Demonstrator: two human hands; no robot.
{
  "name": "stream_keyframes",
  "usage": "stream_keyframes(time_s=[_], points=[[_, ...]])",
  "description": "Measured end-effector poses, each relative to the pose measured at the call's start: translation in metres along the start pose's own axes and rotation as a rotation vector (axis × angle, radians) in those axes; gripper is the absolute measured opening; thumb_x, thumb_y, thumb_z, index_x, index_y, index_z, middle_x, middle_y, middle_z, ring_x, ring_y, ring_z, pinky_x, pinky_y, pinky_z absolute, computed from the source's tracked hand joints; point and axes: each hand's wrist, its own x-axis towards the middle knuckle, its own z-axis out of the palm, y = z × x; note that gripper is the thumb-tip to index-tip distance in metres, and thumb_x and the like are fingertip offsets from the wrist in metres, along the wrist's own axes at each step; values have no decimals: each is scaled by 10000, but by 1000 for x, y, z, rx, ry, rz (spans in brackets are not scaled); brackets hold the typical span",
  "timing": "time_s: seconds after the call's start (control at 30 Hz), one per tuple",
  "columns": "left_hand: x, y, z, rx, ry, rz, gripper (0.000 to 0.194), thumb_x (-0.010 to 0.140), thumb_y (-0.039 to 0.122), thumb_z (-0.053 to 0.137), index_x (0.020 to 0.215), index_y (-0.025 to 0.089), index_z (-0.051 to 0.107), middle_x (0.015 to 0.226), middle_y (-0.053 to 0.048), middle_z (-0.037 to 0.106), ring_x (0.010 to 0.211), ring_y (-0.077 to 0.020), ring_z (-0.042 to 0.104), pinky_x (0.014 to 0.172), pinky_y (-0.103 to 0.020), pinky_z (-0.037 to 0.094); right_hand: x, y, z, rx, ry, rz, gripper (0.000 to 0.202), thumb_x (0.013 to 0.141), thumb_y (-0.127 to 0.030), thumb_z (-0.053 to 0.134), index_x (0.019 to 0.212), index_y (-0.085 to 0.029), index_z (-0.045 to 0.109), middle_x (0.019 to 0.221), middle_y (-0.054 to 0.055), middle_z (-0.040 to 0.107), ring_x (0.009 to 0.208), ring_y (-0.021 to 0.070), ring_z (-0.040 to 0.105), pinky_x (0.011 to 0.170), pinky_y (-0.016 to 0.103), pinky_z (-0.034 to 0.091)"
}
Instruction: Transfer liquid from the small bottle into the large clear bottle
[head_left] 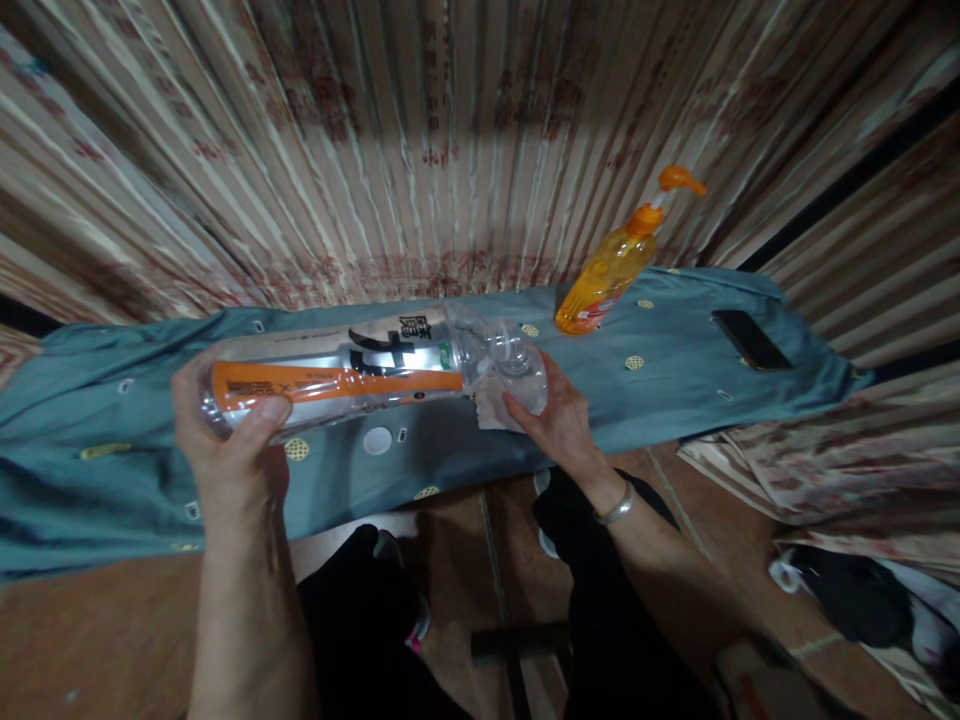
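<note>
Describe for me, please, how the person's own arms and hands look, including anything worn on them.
The left hand and right hand wear no gloves. Both the left forearm and right forearm show without sleeves. A silver-coloured bracelet circles the right wrist; the left has none visible.

Clear cylindrical plastic bottle (352, 370) shone glossy, thin-walled; its orange-and-silver label (322, 384) looked smooth, silver part metallic. Pale, soft-edged sheet (495, 413) looked matt, like tissue paper. Teal, yellow-patterned cloth (652, 400) was matt, softly creased. Yellow-orange pump bottle (604, 280) was see-through plastic — glossy body, smooth opaque orange pump head (677, 180). Black rectangular phone (752, 340) looked flat, smooth. Silver-coloured bracelet (616, 503) gleamed like polished metal. Beige, red-patterned curtain (397, 180) was pleated fabric — faint sheen along folds. Black trousers (360, 610) looked matt cloth.
</note>
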Motion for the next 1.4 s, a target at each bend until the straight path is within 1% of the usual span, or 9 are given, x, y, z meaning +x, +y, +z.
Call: stream_keyframes(time_s=[0.13,0.3,0.4,0.53,0.7,0.9,0.97,1.2,1.4], points=[[-1,1,0,13,-10,13,654,420,532,946,965,264,704,944,-5,666,848,-231,638,1076,-600,496,0,-1,-1,10,-14,7,682,952,-563,655,1480,-158,507,1325,197,756,1186,342,758,1013,524,641],[-1,-2,-2,13,3,0,683,395,532,948,980,265,716,952,-8,689,886,-248,669,1104,-607,490,0,0,0,-1,-5,8,685,953,-576,647,1480,-159,510,1326,195,754,1193,340,754,1012,524,642],[-1,-4,-3,34,-10,18,656,445,522,917,1015,265,717,980,-19,690,914,-261,683,1109,-608,482,-1,1,1,-9,-10,6,697,948,-573,653,1493,-167,498,1330,192,753,1192,342,753,1011,528,643],[-1,-3,-2,30,-30,39,596,495,459,886,1029,255,717,975,-16,669,913,-256,675,1086,-582,490,-1,2,1,-8,0,1,693,951,-564,650,1491,-155,502,1326,194,756,1196,336,753,1010,519,647],[0,0,0,-45,1,1,632,421,421,941,980,225,721,935,-8,658,847,-209,633,1046,-518,505,-2,2,2,-6,-6,11,700,942,-536,666,1506,-158,495,1328,185,757,1189,329,756,1014,508,645],[-1,-2,-2,95,-24,45,662,471,600,891,1014,277,694,956,-9,661,862,-252,665,1011,-587,535,-1,3,1,-5,-31,9,713,942,-539,671,1509,-151,476,1346,202,743,1205,343,748,1031,528,629],[-1,-3,-3,107,-30,52,665,479,624,878,1017,281,689,943,-11,662,860,-261,669,998,-604,543,-1,3,0,-12,-26,0,707,944,-550,668,1500,-154,482,1340,200,747,1195,346,753,1017,528,636],[-1,-1,-3,74,-17,28,671,459,580,910,1008,270,683,943,-7,662,855,-239,659,1018,-573,536,-1,5,0,-31,-6,-21,689,946,-508,662,1514,-162,482,1321,184,758,1177,331,757,1021,509,638],[0,0,-2,6,2,1,676,404,513,951,980,262,701,939,4,663,832,-215,635,1025,-554,525,0,4,0,-15,-26,-2,701,946,-546,658,1501,-157,479,1337,200,749,1196,347,751,1020,533,632]])
